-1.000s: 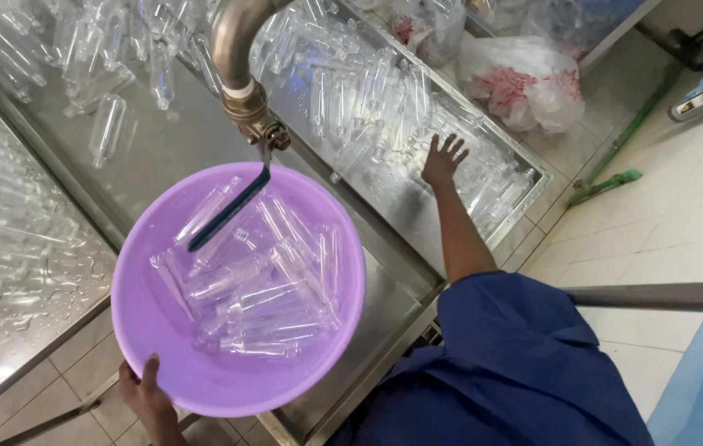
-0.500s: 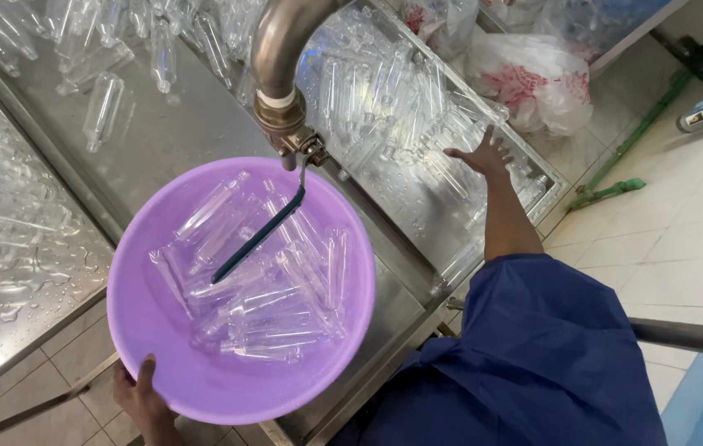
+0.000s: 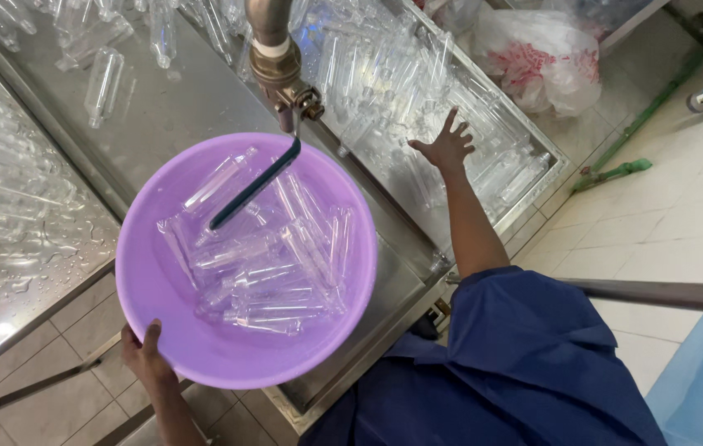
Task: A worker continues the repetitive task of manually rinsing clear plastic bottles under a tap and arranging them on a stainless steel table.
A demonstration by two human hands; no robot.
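At the lower left of the frame, the left hand [image 3: 147, 357] clamps its fingers over the near rim of a purple basin [image 3: 153, 281], keeping it level under the brass tap [image 3: 279, 70] at top centre so the spout sits above the clear plastic tubes [image 3: 265, 256] heaped inside with a dark strip [image 3: 254, 183]. Right of centre, the right arm stretches straight out, its hand [image 3: 446, 147] empty with fingers splayed, hovering over more clear tubes in the steel trough [image 3: 484, 107].
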